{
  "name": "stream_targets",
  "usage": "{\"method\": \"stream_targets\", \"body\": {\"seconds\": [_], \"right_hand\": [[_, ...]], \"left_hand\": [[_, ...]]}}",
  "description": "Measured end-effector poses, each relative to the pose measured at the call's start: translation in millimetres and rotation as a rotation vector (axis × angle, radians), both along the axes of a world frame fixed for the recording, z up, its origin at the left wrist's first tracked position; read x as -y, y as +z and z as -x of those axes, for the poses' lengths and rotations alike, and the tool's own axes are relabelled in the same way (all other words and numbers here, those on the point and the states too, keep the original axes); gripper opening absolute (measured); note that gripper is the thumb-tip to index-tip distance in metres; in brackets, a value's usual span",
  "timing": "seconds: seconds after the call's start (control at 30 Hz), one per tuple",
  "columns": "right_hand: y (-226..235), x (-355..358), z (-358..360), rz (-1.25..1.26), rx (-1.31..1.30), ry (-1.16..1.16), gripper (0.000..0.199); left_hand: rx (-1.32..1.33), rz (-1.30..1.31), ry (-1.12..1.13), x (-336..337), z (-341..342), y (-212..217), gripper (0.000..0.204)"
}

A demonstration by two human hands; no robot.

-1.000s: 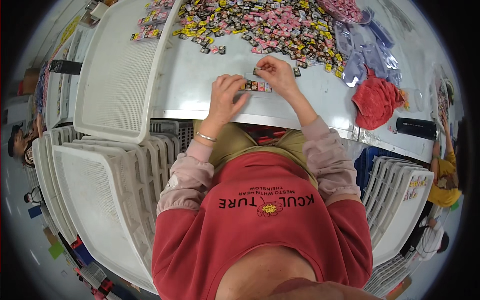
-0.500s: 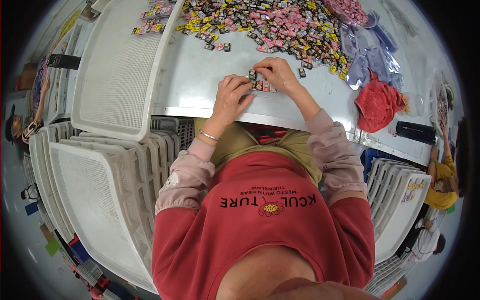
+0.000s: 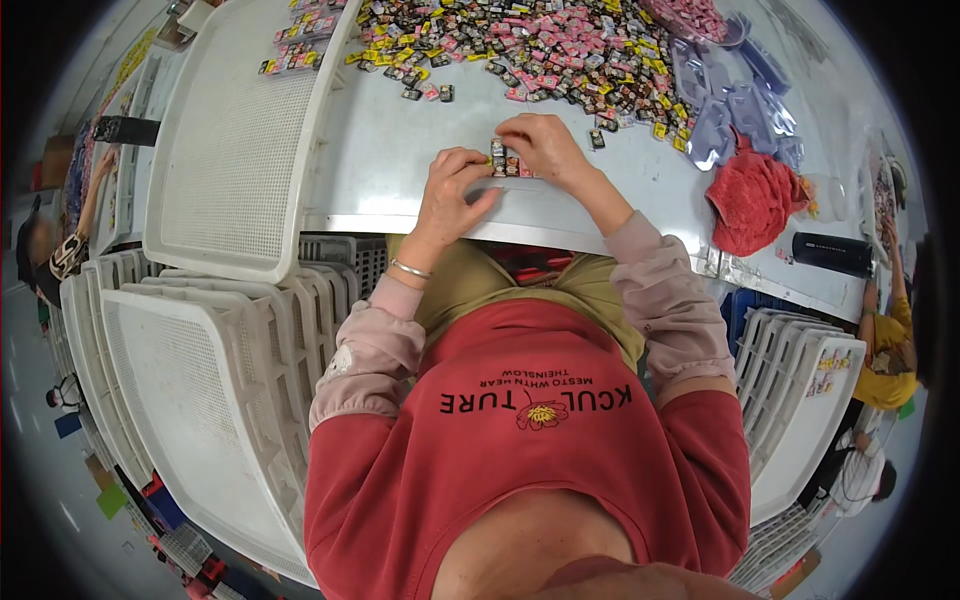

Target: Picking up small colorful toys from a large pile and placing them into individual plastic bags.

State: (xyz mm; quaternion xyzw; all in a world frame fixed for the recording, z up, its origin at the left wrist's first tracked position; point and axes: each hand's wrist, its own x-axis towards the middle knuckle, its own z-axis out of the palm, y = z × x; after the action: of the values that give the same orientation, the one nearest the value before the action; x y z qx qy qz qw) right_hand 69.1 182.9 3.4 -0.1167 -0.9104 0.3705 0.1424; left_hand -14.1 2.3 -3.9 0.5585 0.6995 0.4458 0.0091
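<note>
Close to the table's front edge, a small cluster of dark and pink mini boxes [image 3: 505, 160] lies between my hands. My left hand [image 3: 455, 190] has its curled fingertips against the cluster's left side, with the thumb stretched apart below. From the right, my right hand [image 3: 548, 148] reaches over the cluster, its fingers closed at the upper boxes and partly hiding them. Which box it grips is hard to see. Beyond my hands spreads a large loose pile of pink, black and yellow mini boxes [image 3: 560, 60]. One stray dark box [image 3: 597, 138] sits right of my right hand.
A white mesh tray [image 3: 240, 140] with several boxes at its far end lies to the left; more trays [image 3: 190, 390] stand stacked below it. On the right are clear plastic holders [image 3: 735, 110], a red cloth [image 3: 755, 205] and a black cylinder [image 3: 832, 254]. Other people work at both sides.
My right hand has shifted slightly left over the cluster and covers more of its right part. My left thumb stays apart from the fingers, and the whole view has moved a little.
</note>
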Motion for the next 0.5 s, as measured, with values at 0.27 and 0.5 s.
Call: {"method": "stream_targets", "body": {"seconds": [0.27,0.5], "right_hand": [[7,-16,-9,0.141,-0.031,-0.011,0.016],[8,40,1,-0.225,0.083,-0.229,0.016]], "left_hand": [[0.046,-0.039,0.134,-3,7,8,0.019],[-0.216,0.023,-0.02,-9,-12,-3,0.021]]}}
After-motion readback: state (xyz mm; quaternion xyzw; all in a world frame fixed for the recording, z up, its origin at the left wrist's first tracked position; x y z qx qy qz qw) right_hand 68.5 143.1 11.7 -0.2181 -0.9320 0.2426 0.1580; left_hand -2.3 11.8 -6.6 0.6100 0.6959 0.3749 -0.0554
